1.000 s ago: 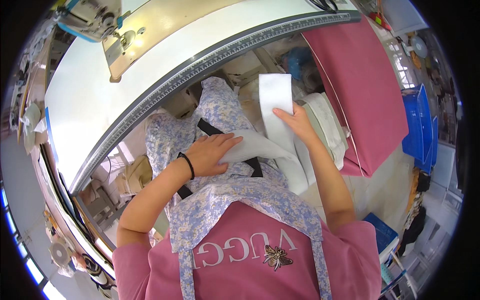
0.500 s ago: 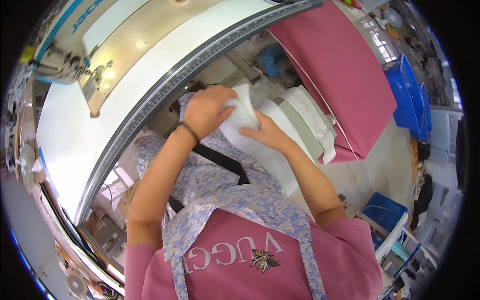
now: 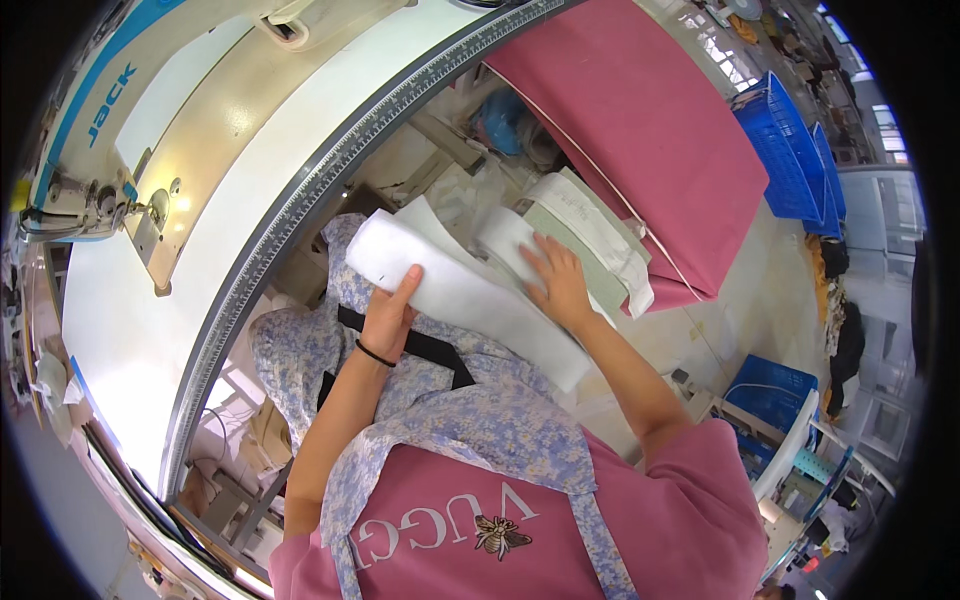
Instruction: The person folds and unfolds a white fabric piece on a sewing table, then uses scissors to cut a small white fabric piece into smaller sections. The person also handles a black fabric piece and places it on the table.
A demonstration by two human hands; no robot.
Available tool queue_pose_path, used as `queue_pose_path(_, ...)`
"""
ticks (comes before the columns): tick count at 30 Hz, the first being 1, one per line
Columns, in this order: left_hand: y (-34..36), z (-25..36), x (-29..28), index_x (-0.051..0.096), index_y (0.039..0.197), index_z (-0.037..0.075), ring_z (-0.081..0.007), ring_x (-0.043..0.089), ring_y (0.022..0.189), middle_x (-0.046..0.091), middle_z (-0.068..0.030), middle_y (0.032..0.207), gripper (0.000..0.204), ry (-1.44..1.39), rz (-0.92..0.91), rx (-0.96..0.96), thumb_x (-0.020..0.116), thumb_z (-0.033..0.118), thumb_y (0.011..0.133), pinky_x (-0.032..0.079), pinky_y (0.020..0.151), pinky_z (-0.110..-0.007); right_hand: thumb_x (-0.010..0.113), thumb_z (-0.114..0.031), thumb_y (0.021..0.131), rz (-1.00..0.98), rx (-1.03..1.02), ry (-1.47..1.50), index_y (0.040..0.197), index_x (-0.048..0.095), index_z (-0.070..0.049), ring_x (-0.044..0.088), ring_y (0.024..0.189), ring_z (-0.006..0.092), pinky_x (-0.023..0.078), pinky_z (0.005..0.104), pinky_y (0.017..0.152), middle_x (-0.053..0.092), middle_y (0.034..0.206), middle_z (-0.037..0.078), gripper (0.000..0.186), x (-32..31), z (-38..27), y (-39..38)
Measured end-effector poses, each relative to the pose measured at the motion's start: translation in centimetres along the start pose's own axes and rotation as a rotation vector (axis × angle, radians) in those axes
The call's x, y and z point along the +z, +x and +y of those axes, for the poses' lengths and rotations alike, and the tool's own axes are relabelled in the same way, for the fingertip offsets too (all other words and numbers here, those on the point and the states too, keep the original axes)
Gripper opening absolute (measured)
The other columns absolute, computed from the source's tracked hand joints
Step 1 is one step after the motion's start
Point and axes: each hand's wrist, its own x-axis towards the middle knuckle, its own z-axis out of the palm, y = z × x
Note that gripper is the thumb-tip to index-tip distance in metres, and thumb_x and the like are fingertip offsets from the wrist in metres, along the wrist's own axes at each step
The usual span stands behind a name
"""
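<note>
My left hand (image 3: 388, 320) pinches a long white strip of soft felt-like fabric (image 3: 455, 290), thumb on top and the other fingers beneath it. The strip slants down to the right above my lap, with a small dark mark near its upper left end. My right hand (image 3: 562, 285) rests on a second white piece (image 3: 503, 235), fingers spread. This piece lies just beyond the strip, beside a grey-green stack with a white cloth band (image 3: 585, 205). What lies under my right palm is hidden.
A sewing machine (image 3: 90, 130) stands on the white table (image 3: 130, 370) at left, its edge lined with a ruler strip (image 3: 300, 190). A pink cloth-covered surface (image 3: 640, 130) slopes on the right. Blue crates (image 3: 780, 150) stand beyond it. My floral apron (image 3: 460, 420) covers my lap.
The white fabric bunched between both hands is now spread out as a long strip. My left hand has moved down toward me, and my right hand has shifted right onto the other piece.
</note>
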Motion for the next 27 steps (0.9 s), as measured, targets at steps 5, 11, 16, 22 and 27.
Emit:
queue_pose_path(5,0.4,-0.4,0.2,0.044,0.12,0.0,-0.0174,0.053,0.104,0.054,-0.0079,0.115,0.045,-0.005,-0.02,-0.033,0.06,0.025,0.086,0.044,0.085,-0.031,0.059,-0.007,0.074,-0.206,-0.066,-0.308,0.135,0.032,-0.026,0.025,0.131,0.026,0.021,0.0483,0.106,0.022,0.144,0.005,0.069,2.1,4.4,-3.1)
queue_pose_path(11,2.0,-0.6,0.4,0.045,0.119,-0.002,-0.0176,0.052,0.105,0.054,-0.0089,0.116,0.047,-0.021,-0.01,-0.074,0.06,0.027,0.086,0.042,0.088,-0.03,0.062,-0.022,0.077,-0.129,-0.049,-0.169,0.134,0.033,-0.019,0.026,0.129,0.0286,0.021,0.0451,0.106,0.027,0.142,0.009,0.065,-0.6,7.2,-1.1)
queue_pose_path(16,2.8,-1.1,0.9,0.045,0.118,-0.005,-0.0181,0.052,0.105,0.054,-0.0102,0.115,0.047,-0.046,0.018,-0.013,0.056,0.029,0.088,0.041,0.089,-0.03,0.065,-0.04,0.076,-0.34,0.173,0.803,0.133,0.035,-0.009,0.033,0.125,0.0293,0.025,0.0377,0.104,0.036,0.136,0.013,0.071,-0.1,0.6,-1.1)
queue_pose_path(22,4.2,-0.7,0.8,0.046,0.117,-0.006,-0.0186,0.054,0.1,0.055,-0.0105,0.112,0.049,-0.112,0.05,0.05,0.054,0.033,0.088,0.043,0.087,-0.031,0.068,-0.034,0.076,-0.755,0.49,0.722,0.127,0.041,-0.004,0.047,0.112,0.0244,0.035,0.0318,0.095,0.05,0.121,0.015,0.065,0.4,1.5,-5.2)
queue_pose_path(27,8.2,-1.8,-2.3,0.047,0.117,-0.003,-0.0195,0.052,0.103,0.054,-0.0117,0.114,0.055,-0.024,0.203,0.032,0.06,0.038,0.083,0.041,0.089,-0.031,0.067,-0.045,0.073,-0.404,0.537,0.64,0.118,0.049,0.002,0.058,0.093,0.0259,0.044,0.0326,0.08,0.06,0.1,0.019,0.067,2.2,3.6,-9.4)
